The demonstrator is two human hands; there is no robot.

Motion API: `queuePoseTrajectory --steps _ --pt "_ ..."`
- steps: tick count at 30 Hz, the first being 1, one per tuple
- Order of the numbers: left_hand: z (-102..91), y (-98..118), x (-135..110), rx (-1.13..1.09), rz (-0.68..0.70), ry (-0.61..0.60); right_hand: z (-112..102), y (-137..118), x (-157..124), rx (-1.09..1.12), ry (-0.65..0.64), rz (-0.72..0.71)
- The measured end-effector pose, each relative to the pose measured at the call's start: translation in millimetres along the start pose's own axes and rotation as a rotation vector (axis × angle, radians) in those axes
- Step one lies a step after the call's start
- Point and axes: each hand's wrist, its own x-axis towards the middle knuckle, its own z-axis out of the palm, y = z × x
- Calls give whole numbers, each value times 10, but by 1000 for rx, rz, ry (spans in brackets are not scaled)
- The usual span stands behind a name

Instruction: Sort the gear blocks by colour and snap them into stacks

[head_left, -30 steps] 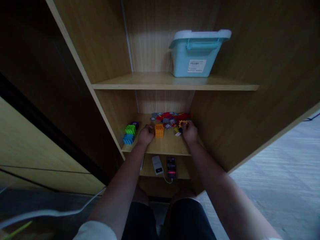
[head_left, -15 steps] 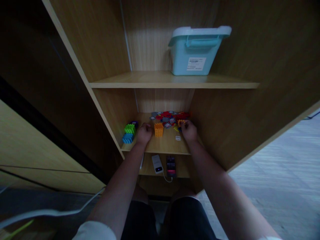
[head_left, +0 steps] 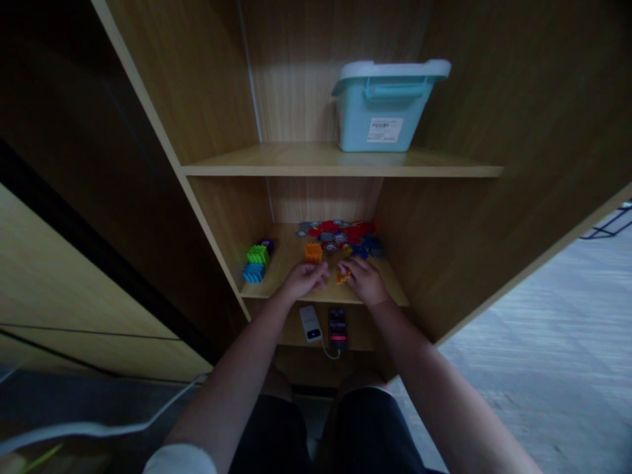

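Both my hands rest near the front of the middle shelf (head_left: 276, 289) of a wooden cabinet. My right hand (head_left: 363, 280) is closed on a small orange toy piece (head_left: 342, 277). My left hand (head_left: 307, 279) reaches toward that piece with its fingers loosely curled, nothing clearly in them. Behind the hands stands an orange block (head_left: 313, 251). A pile of red, blue and grey toy pieces (head_left: 345, 236) lies at the back of the shelf.
A green block (head_left: 257, 253) and a blue block (head_left: 253, 272) sit at the shelf's left. A light blue lidded bin (head_left: 388, 105) stands on the upper shelf. A white power bank (head_left: 311, 324) and a phone (head_left: 338, 328) lie on the lower shelf.
Both hands have drawn back from the pile to the shelf's front and come together. My right hand brought the orange piece along; my left hand left the orange block.
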Motion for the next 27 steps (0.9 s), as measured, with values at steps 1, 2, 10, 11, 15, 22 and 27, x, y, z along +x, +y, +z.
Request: queuePoseTrajectory --steps 1,2,10,11,15,22,27 --pt "32 -9 18 -20 -9 -46 12 0 -8 -4 -17 -19" --pt "59 -15 33 -28 -9 -83 25 5 -11 -7 -32 -36" --pt "161 18 59 11 -25 -243 47 -10 -26 -38 -28 -54" --pt "160 25 64 15 -24 -259 47 -21 -30 -37 -22 -54" --pt "138 41 96 -24 31 -321 49 -62 -29 -36 -8 -47" --pt "95 25 75 -215 75 -238 29 -121 14 9 -8 -49" --pt "74 46 -7 -286 73 -206 46 -111 17 21 -66 -13"
